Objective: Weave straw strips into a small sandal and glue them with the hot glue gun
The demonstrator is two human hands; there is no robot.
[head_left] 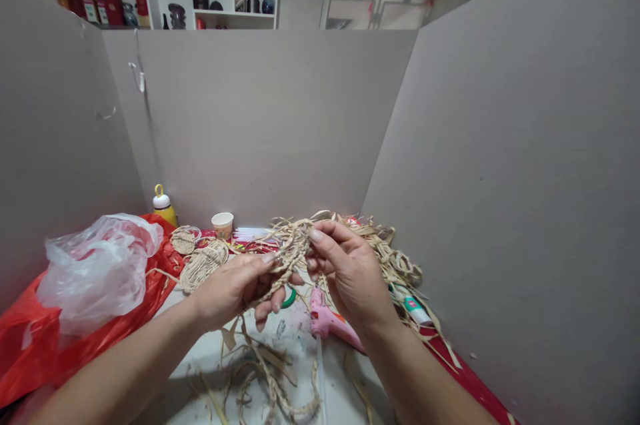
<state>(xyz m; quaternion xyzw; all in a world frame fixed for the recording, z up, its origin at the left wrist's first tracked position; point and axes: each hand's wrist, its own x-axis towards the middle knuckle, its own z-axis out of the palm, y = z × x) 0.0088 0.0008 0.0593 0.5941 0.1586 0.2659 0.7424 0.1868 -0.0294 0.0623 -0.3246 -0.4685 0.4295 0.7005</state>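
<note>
Both my hands hold a plaited straw cord [291,249] above the table. My left hand [235,288] grips the cord from below, fingers curled round it. My right hand [345,271] pinches the upper part of the cord between thumb and fingers. The plait hangs down and trails onto the table as a loose braided tail [277,388]. A heap of loose straw strips [385,251] lies just behind my right hand.
A pink glue gun [325,319] lies under my right hand. Coiled straw discs [203,263], a paper cup [223,224] and a yellow bottle [164,207] stand at the back. Clear plastic bag [97,271] on a red bag [30,338] at left. Grey partition boards [500,165] enclose the table.
</note>
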